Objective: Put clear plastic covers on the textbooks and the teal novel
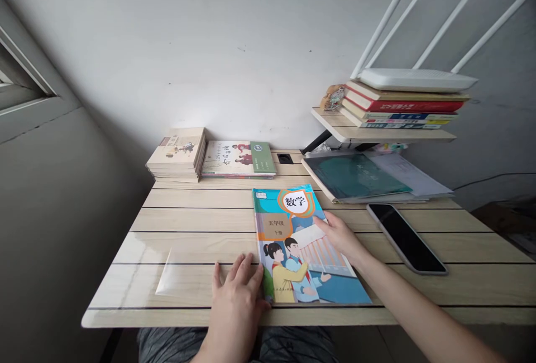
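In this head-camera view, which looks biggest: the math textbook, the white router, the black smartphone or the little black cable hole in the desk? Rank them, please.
1. Math textbook: largest, and nearest the camera.
2. White router and black smartphone: similar in length, and the phone sits nearer, so I won't rank them.
3. Black cable hole: smallest.

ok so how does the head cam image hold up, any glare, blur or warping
In the head view, a white glare patch shows on the glossy tabletop left of the maths textbook; the wide lens appears to splay the router's antennas; the light is soft and dim, with faint shadows; the left hand and right hand show no obvious motion blur.
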Demonstrator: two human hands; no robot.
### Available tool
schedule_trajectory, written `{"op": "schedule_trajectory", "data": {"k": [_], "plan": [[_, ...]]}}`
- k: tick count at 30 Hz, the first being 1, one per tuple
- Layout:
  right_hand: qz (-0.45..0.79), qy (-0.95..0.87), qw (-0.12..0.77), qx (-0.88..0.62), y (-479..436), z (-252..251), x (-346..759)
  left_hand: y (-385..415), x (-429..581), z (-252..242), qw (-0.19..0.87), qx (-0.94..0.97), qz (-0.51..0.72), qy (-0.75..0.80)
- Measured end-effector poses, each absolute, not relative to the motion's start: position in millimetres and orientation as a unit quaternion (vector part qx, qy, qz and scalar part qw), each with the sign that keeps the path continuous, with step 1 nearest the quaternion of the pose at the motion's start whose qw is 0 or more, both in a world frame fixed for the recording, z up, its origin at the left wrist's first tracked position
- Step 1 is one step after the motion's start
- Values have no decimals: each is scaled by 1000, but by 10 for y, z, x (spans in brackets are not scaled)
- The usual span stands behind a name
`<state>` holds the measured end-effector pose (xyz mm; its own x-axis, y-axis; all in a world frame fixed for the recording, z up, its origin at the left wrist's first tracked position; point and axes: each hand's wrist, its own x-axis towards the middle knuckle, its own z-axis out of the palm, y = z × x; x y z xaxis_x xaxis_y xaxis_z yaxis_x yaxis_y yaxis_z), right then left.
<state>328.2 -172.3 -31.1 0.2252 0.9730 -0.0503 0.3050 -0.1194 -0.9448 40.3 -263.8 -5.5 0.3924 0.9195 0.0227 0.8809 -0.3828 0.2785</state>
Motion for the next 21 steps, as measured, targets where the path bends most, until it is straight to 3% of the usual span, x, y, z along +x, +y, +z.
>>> {"op": "schedule_trajectory", "data": {"k": [4,8,12,17,21], "plan": [[180,-597,319,-713,-1672,-130,3311,-2654,388,-114,86,834,93,536],[-11,-732,231,-641,-1487,261,3185,-2655,388,-137,83,836,93,534],[50,-812,164,-557,-1110,437,2895,-2648,399,-87,98,831,94,540],[155,-809,29,-566,-576,342,2646,-2681,427,-109,93,827,115,543],[175,-798,-18,-577,-357,334,2547,-2708,452,-224,72,820,147,549]]}}
